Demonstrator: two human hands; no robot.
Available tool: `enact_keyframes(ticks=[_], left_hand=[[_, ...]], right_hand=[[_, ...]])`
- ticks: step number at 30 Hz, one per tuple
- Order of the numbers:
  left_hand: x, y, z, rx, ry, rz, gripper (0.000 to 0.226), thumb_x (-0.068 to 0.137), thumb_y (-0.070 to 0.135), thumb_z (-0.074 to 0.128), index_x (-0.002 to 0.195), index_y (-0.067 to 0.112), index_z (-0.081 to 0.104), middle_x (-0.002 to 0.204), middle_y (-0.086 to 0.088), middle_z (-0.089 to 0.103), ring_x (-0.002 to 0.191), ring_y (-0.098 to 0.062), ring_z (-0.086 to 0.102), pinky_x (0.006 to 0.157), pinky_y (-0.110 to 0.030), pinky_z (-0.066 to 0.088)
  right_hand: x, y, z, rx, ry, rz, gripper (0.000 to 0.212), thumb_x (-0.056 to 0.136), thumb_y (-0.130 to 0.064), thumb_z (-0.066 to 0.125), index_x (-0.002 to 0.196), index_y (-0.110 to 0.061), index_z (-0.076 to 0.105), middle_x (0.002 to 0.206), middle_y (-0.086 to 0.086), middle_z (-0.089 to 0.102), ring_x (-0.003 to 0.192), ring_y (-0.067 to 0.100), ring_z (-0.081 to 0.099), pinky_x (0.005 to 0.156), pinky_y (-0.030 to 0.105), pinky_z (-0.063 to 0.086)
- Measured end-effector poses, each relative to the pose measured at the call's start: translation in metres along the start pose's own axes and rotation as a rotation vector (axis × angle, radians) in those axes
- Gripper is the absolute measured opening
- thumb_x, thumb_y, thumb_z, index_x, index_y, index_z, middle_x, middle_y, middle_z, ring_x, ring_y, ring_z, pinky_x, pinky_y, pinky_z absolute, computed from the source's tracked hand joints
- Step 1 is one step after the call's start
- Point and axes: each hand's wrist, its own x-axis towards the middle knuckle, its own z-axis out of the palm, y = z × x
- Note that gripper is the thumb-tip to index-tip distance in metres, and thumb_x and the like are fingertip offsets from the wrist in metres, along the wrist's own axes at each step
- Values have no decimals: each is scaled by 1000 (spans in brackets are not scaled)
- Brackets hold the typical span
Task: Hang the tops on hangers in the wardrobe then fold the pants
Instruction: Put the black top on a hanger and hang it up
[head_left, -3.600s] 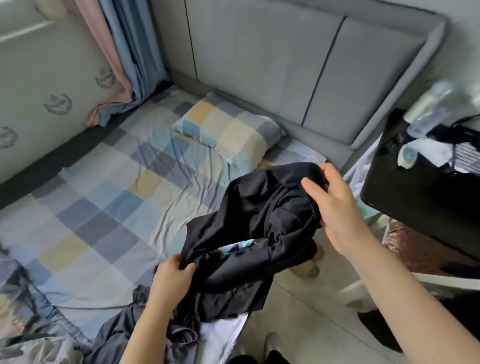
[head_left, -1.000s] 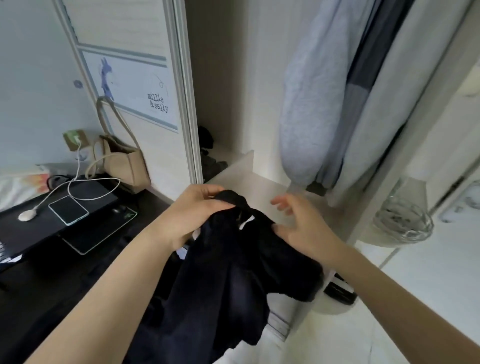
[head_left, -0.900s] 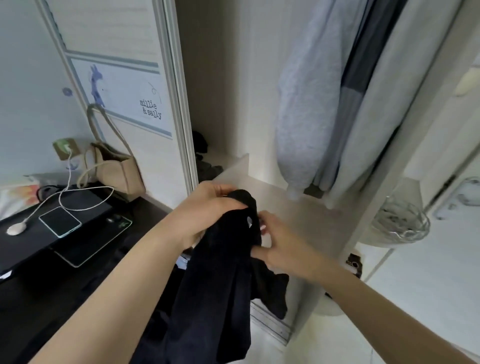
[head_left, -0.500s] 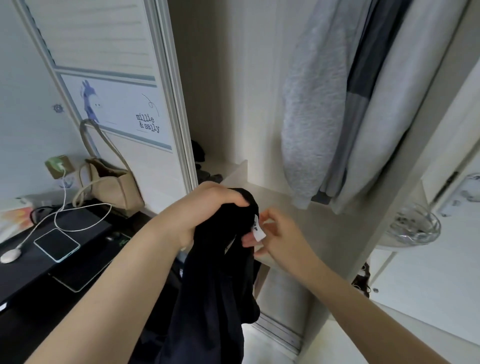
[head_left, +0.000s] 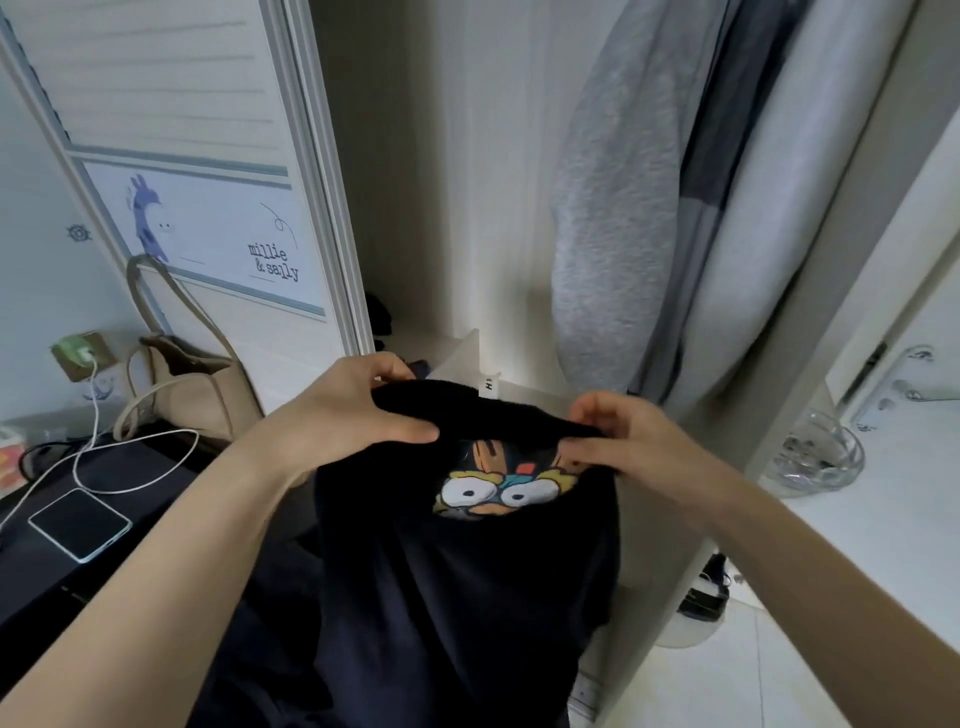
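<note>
Head cam: I've got both left hand (head_left: 343, 415) and right hand (head_left: 628, 441) fingers pinched tight on the black tee (head_left: 467, 571) collar, wardrobe (head_left: 441, 156) ahead.

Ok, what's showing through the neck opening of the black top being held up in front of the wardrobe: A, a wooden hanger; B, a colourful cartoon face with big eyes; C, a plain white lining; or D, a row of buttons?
B: between the left hand and right hand, each pinching the collar of the black top, a cartoon face print with big white eyes shows; no hanger is visible in it.
</note>
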Motion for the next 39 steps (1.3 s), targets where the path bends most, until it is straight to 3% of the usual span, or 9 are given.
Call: enact_keyframes(ticks=[5, 9, 12, 15, 18, 22, 27, 32, 39], left_hand=[[31, -17, 16, 485, 61, 164, 25, 75, 4, 69, 89, 23, 62, 90, 3, 63, 86, -13, 62, 66, -16, 42], [46, -18, 27, 756, -124, 127, 53, 73, 12, 67, 122, 27, 57, 114, 4, 49, 107, -20, 54, 89, -33, 48], [53, -9, 28, 759, -166, 157, 33, 74, 13, 71, 99, 32, 61, 96, 12, 59, 97, -15, 59, 80, -26, 49], [60, 1, 20, 518, -90, 197, 14, 79, 11, 74, 74, 22, 68, 72, 8, 67, 72, -7, 64, 62, -13, 45], [62, 6, 10, -145, -66, -13, 3, 86, 3, 70, 89, 2, 68, 71, -7, 74, 64, -13, 72, 56, -17, 54], [60, 15, -9, -694, -295, -197, 27, 84, 13, 65, 107, 1, 73, 104, -18, 73, 90, -24, 74, 69, -40, 60], [57, 34, -43, -800, -451, -88, 33, 85, 26, 59, 105, 5, 74, 88, -11, 74, 78, -23, 72, 77, -51, 57], [60, 57, -62, -486, 18, 133, 17, 87, 30, 67, 73, 20, 69, 75, -1, 61, 69, -16, 54, 73, -31, 38], [92, 59, -33, -317, 510, 459, 19, 95, 24, 60, 81, 10, 59, 73, -1, 58, 67, -6, 52, 66, -20, 42]], right_hand=[[2, -39, -34, -351, 307, -213, 29, 77, 0, 72, 71, -28, 68, 84, 6, 71, 83, 25, 67, 85, 36, 50], [5, -60, -59, -565, 546, -313, 18, 78, -9, 71, 80, -27, 67, 77, -13, 68, 68, -5, 61, 68, 5, 42], [6, -59, -65, -534, 458, -180, 14, 81, -11, 68, 78, -24, 68, 73, -9, 69, 64, -1, 60, 66, 12, 44], [2, -57, -74, -159, 372, -11, 14, 83, -8, 64, 76, -15, 74, 67, -2, 70, 60, 6, 65, 53, 15, 48], [-2, -58, -85, 81, 321, 93, 10, 83, -16, 68, 84, -8, 75, 74, 6, 72, 65, 15, 70, 53, 19, 51], [9, -56, -82, -183, 386, 2, 15, 85, -23, 69, 72, -18, 73, 62, -6, 68, 55, 4, 64, 48, 10, 43], [30, -56, -76, -657, 494, -124, 24, 91, -24, 62, 76, -6, 66, 60, 8, 59, 56, 16, 52, 56, 29, 38], [44, -66, -50, -931, 409, -108, 32, 92, -29, 61, 69, -7, 62, 55, -1, 53, 50, 7, 45, 51, 19, 33], [70, -96, -4, -1008, 141, -80, 30, 93, -21, 57, 63, -21, 61, 61, -7, 58, 61, 7, 53, 62, 20, 41]])
